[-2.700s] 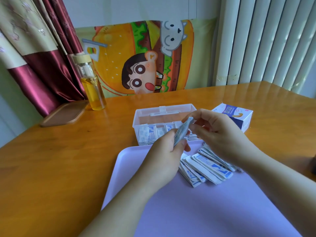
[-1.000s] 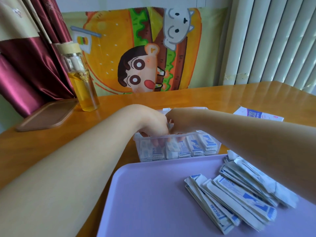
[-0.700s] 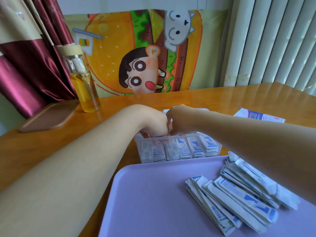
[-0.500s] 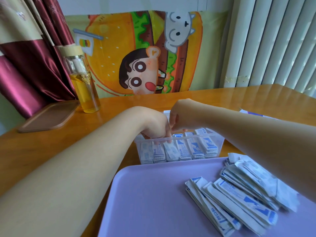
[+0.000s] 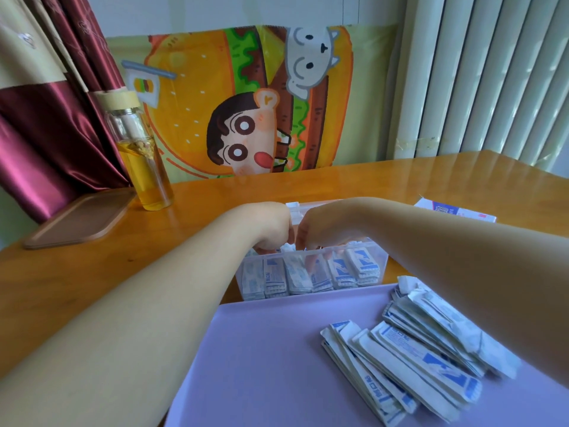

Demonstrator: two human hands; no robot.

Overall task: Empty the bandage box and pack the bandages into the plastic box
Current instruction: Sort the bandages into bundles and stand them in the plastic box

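The clear plastic box (image 5: 380, 261) stands just beyond the tray, with a row of white-and-blue bandages (image 5: 338, 272) standing upright inside it. My left hand (image 5: 271, 229) and my right hand (image 5: 323, 232) are side by side over the box. Both have their fingers curled down into it, around the tops of the middle packets. Their fingertips are mostly hidden by the rim. A loose pile of bandages (image 5: 415, 352) lies on the purple tray (image 5: 261, 365) under my right forearm. The white-and-blue bandage box (image 5: 452, 209) lies flat at the far right.
A glass bottle (image 5: 143, 161) of yellow liquid and a brown wooden tray (image 5: 77, 217) stand at the back left of the wooden table (image 5: 92, 272). A cartoon cushion leans against the wall behind, with curtains to the left and vertical blinds to the right.
Both hands carried a stack of bandages from above the tray into the plastic box. Over the last second they stayed there, the right hand lifting slightly and dipping back in.
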